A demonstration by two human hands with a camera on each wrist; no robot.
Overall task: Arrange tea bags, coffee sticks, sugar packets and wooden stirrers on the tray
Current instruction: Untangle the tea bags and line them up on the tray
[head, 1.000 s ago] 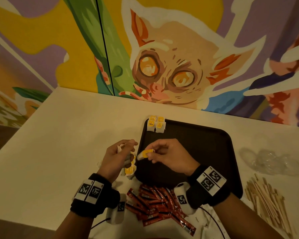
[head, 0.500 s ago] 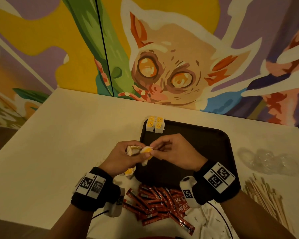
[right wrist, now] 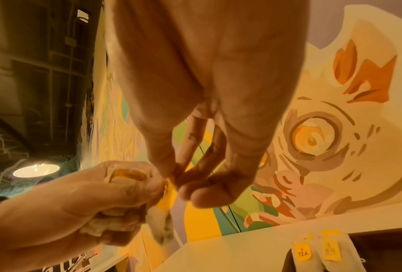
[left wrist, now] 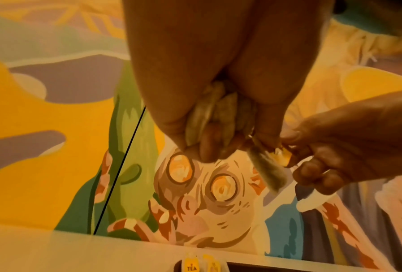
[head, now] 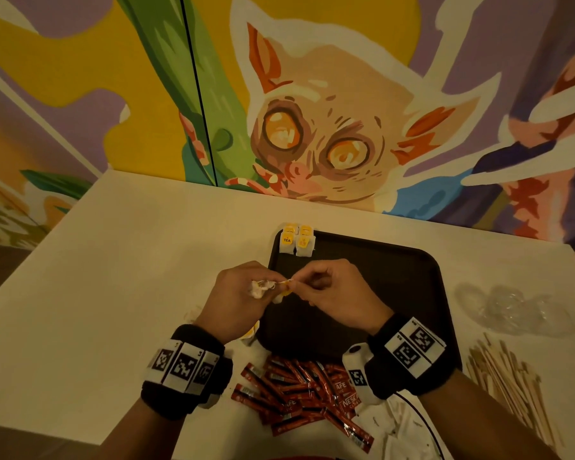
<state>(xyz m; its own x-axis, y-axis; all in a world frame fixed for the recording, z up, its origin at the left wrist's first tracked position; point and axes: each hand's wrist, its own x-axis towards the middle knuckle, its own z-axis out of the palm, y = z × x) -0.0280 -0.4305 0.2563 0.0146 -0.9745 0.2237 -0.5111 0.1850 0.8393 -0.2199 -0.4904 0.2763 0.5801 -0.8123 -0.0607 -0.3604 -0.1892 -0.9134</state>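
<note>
Since a second ago the right hand (head: 332,287) has carried its tea bag (head: 281,292) from over the tray (head: 379,293) to the left hand (head: 236,300), which clutches a bunch of tea bags (head: 259,287). The right hand pinches its yellow tag (strings apparently tangled). Placement appears stalled; four tea bags (head: 296,242) sit at the tray's far-left corner.

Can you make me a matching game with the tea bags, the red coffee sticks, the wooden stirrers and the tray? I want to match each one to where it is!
Things:
1. placed tea bags
2. coffee sticks
3. wooden stirrers
4. tray

Places:
A. table, right of the tray
B. table's middle, under both hands
C. tray's far left corner
D. table, near edge, between the wrists

Pairs: 1-C, 2-D, 3-A, 4-B
</note>
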